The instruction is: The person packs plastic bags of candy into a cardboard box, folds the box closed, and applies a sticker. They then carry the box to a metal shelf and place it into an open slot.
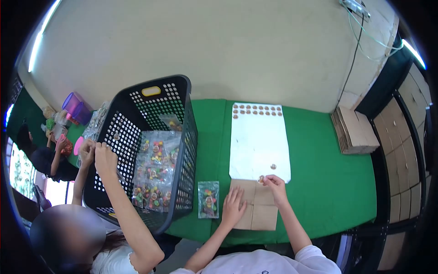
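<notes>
My left hand (pixel 233 208) lies with its fingers spread on a flat brown cardboard piece (pixel 263 214), a folded box by its look. Between the fingertips of my right hand (pixel 276 188) is a small round sticker (pixel 261 179), held over the cardboard's far edge. Just beyond lies a white sticker sheet (pixel 258 141), with rows of round brown stickers along its far end and a single sticker (pixel 273 166) near its close end. To the left of my left hand, a clear packet of colourful sweets (pixel 208 200) rests on the green cloth.
A black basket (pixel 183 150) with several sweet packets (pixel 155 173) stands on the left. A co-worker's hands (pixel 101 157) are over its left rim. Stacked flat cardboard (pixel 356 130) sits at the right, near shelved boxes (pixel 401 160). Another person works far left.
</notes>
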The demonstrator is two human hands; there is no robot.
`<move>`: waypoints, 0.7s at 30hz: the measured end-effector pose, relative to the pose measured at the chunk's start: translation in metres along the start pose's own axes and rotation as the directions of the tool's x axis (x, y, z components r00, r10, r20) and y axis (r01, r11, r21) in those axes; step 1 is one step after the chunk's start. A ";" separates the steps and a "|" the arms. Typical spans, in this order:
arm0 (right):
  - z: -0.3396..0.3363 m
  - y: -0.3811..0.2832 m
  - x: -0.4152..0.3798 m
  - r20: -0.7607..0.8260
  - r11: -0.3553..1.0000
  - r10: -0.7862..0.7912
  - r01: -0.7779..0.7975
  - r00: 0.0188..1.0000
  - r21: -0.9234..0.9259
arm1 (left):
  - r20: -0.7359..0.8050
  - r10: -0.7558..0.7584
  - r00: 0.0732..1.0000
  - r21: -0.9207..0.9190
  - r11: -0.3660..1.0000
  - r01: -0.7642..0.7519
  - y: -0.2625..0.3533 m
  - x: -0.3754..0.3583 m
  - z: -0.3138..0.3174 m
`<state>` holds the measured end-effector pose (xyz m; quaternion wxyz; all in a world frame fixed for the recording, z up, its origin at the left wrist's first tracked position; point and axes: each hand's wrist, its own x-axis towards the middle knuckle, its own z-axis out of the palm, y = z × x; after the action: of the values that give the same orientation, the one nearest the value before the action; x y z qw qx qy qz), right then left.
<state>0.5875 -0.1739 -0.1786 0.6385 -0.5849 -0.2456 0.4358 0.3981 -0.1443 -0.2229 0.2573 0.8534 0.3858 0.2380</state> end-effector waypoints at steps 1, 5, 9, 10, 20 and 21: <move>-0.002 0.010 -0.020 -0.022 0.999 0.004 -0.005 1.000 -0.049 | 0.000 0.003 1.000 0.010 1.000 -0.003 0.000 0.000 0.001; -0.001 0.035 -0.072 -0.097 0.764 -0.205 0.098 0.974 -0.637 | 0.027 0.002 1.000 0.056 0.998 -0.004 0.004 0.000 0.003; -0.001 0.056 -0.082 -0.101 0.602 -0.303 0.108 0.948 -0.791 | 0.048 -0.013 0.999 0.135 0.991 0.007 0.007 -0.002 0.005; 0.002 0.058 -0.082 -0.104 0.588 -0.309 0.104 0.945 -0.802 | 0.047 -0.012 0.999 0.155 0.988 0.005 0.008 -0.002 0.006; 0.016 0.065 -0.078 -0.198 0.569 -0.330 0.027 0.923 -0.822 | 0.014 -0.023 1.000 0.163 0.986 0.021 0.013 -0.005 0.009; 0.017 0.067 -0.077 -0.207 0.568 -0.336 0.022 0.919 -0.823 | 0.007 -0.028 1.000 0.151 0.988 0.027 0.014 -0.004 0.008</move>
<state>0.5168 -0.2341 -0.2247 0.3768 -0.8473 -0.3606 0.1000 0.4083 -0.1573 -0.2212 0.1972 0.8662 0.4131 0.2006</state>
